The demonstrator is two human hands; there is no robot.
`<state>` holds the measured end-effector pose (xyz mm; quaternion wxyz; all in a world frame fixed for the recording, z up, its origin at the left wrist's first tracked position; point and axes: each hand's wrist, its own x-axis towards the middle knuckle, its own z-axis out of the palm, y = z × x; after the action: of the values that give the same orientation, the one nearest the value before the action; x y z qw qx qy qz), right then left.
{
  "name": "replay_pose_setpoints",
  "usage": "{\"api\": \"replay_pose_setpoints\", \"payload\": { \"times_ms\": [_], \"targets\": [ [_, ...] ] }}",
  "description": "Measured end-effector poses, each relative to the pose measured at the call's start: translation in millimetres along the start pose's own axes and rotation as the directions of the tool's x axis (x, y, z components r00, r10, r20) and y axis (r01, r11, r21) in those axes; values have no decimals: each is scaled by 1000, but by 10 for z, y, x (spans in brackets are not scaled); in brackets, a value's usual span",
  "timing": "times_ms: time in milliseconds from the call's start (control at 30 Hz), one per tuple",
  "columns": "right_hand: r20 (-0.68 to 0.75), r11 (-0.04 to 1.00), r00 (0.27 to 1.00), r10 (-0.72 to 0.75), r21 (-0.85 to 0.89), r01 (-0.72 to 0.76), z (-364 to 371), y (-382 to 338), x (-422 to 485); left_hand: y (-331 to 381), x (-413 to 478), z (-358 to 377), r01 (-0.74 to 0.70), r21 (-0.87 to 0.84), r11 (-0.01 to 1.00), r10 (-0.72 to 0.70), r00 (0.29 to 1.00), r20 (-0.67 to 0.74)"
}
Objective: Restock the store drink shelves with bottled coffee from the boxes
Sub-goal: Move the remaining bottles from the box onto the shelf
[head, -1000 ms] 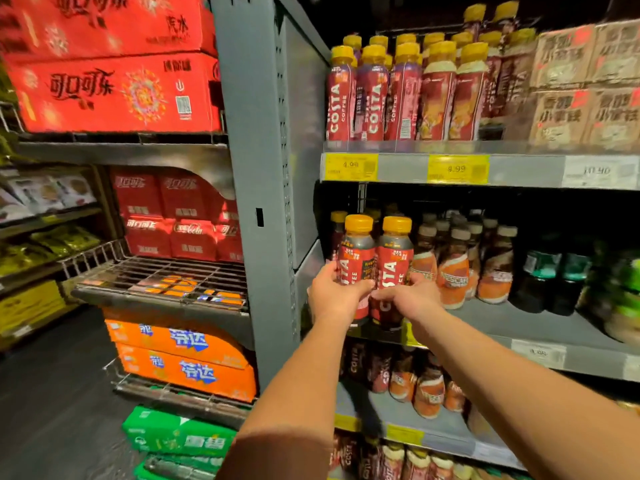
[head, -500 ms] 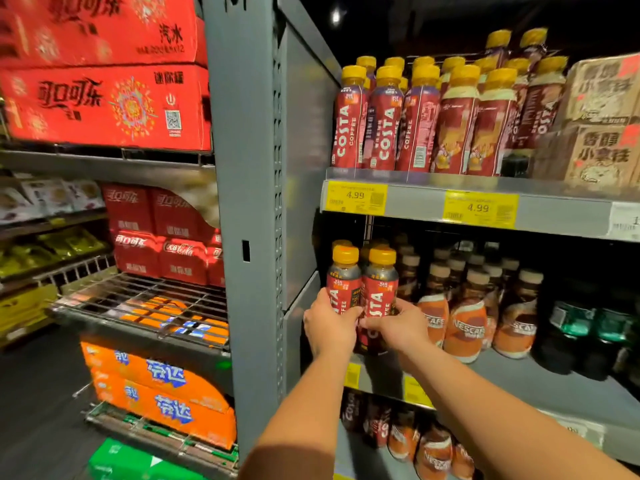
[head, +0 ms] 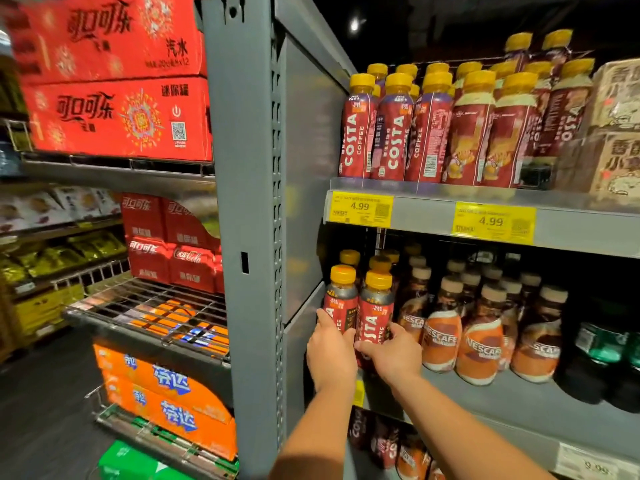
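Two red Costa coffee bottles with orange caps stand side by side at the left end of the middle shelf [head: 519,403]. My left hand [head: 330,355] grips the left bottle [head: 341,303] low on its body. My right hand [head: 391,355] grips the right bottle [head: 375,313] the same way. Both bottle bases are hidden behind my hands. More orange-capped bottles [head: 379,263] stand behind them in the shelf's dark back.
Nescafe bottles [head: 478,334] fill the shelf to the right, then dark green bottles [head: 599,344]. The top shelf holds a row of Costa bottles [head: 429,129]. A grey upright post [head: 249,237] borders the left. Red and orange drink cartons [head: 114,116] fill the neighbouring rack.
Both hands have pushed the two bottles forward and down onto the left end of the middle shelf. My view has moved closer and tilted up.
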<state>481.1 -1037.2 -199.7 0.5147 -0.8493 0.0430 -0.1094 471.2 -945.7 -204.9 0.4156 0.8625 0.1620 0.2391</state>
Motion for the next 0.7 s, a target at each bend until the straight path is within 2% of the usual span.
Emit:
{"api": "replay_pose_setpoints", "payload": {
  "times_ms": [100,233,333,433,567,700],
  "targets": [
    [77,999,997,27,-19,-26,15,36,-9,13,-71,7,69,2,998,-69,997,32],
    [201,992,973,113,-84,-98,-83,21,-59,-50,-124,-86,194,22,981,-195,969,154],
    [192,982,968,164,-126,-142,-307,-65,-67,-42,-120,-233,35,147,988,-61,983,176],
    [180,955,975,131,-287,-76,-502,-117,-76,54,-177,-363,-140,254,957,83,971,223],
    [198,916,970,144,-397,-55,-728,-136,-222,158,-408,-395,-323,354,878,201,919,338],
    [174,825,974,142,-565,-19,-924,-70,-519,245,-773,-346,-473,421,774,277,851,446]
  ]
}}
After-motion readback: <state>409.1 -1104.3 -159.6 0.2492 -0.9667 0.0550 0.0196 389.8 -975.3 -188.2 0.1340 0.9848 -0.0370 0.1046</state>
